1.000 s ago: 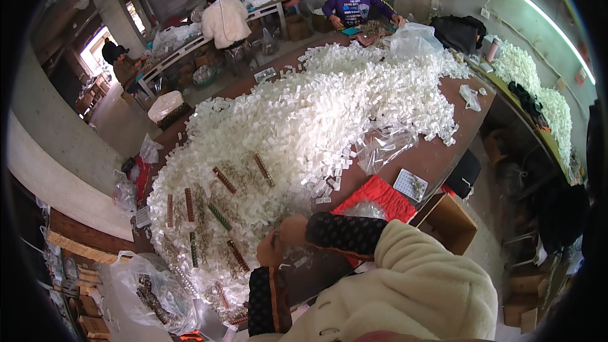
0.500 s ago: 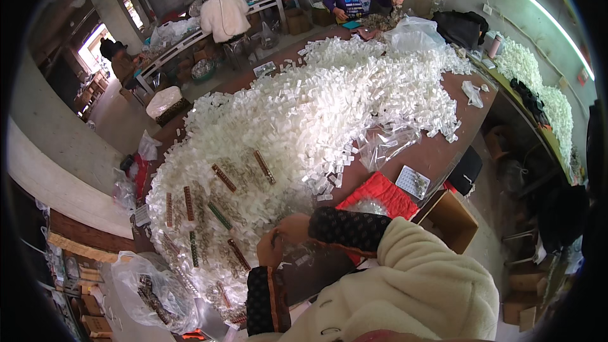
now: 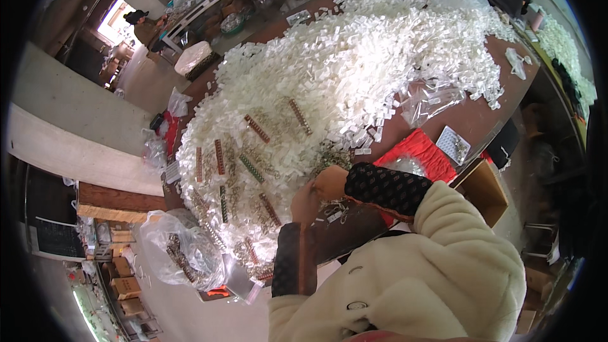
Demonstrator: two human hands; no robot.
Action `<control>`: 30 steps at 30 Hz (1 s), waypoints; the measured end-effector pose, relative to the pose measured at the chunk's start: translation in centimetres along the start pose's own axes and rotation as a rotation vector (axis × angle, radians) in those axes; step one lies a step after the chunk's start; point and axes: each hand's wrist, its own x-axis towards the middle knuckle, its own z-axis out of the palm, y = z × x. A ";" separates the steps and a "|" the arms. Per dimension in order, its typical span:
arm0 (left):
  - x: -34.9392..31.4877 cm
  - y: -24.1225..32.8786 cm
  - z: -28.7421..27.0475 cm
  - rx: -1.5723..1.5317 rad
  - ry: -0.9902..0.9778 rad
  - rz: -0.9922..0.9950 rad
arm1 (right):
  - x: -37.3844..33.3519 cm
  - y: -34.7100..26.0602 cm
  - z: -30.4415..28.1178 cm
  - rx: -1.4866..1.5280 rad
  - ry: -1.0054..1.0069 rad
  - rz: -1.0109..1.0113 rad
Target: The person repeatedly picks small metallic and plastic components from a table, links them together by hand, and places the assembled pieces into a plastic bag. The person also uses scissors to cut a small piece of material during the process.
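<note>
My left hand (image 3: 304, 203) and my right hand (image 3: 331, 182) meet over the near edge of a large heap of small clear-white plastic pieces (image 3: 329, 69). The fingers of both are curled in together; whatever lies between them is too small or hidden to make out. Just beyond my right hand is a tangle of small metallic bits (image 3: 335, 157). Left of my hands, several strips lie on the heap, among them a green strip (image 3: 251, 168) and a reddish-brown strip (image 3: 270, 209). Loose small pieces (image 3: 334, 217) lie on the brown tabletop below my right wrist.
A red cloth (image 3: 418, 152) and a white tray (image 3: 453, 145) lie at the right, above an open cardboard box (image 3: 484, 193). A clear plastic bag with strips (image 3: 183, 253) stands lower left. Crumpled clear film (image 3: 432, 104) lies beside the heap. Other people sit at far tables.
The view has tilted down, so the heap and table appear higher and further right. My hands stay together at nearly the same spot by the heap.
</note>
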 end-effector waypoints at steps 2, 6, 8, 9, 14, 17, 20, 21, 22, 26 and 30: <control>0.0 0.3 -0.2 0.029 -0.045 -0.060 | -0.3 -0.2 -0.2 0.015 0.070 -0.015; 0.3 0.9 0.1 0.051 -0.054 -0.086 | -0.6 -0.4 -0.3 -0.012 0.086 -0.064; 0.4 1.1 0.2 0.050 -0.054 -0.109 | -0.5 -0.4 -0.2 -0.042 0.094 -0.030; 0.5 1.1 0.2 0.051 -0.054 -0.130 | -0.4 -0.3 -0.1 -0.075 0.075 -0.012; 0.6 1.4 -0.6 0.029 -0.059 -0.276 | 0.0 0.8 1.1 -0.140 0.198 0.139; 0.6 1.7 -1.0 -0.035 0.030 -0.252 | 0.8 1.3 2.3 -0.106 0.170 0.088; 0.5 2.0 -1.4 -0.099 0.078 -0.189 | 1.3 1.8 3.0 -0.070 0.087 0.028; 0.4 2.0 -1.7 -0.104 0.048 -0.188 | 1.3 1.9 3.0 -0.054 0.042 0.026; 0.3 2.0 -2.0 -0.121 0.014 -0.198 | 1.3 2.0 2.9 -0.063 0.063 0.005; 0.0 1.9 -2.7 -0.125 -0.056 -0.202 | 0.4 1.2 2.3 -0.026 0.168 -0.017; -0.8 1.2 -2.1 -0.206 0.028 -0.262 | -0.1 0.1 1.8 0.030 0.281 -0.020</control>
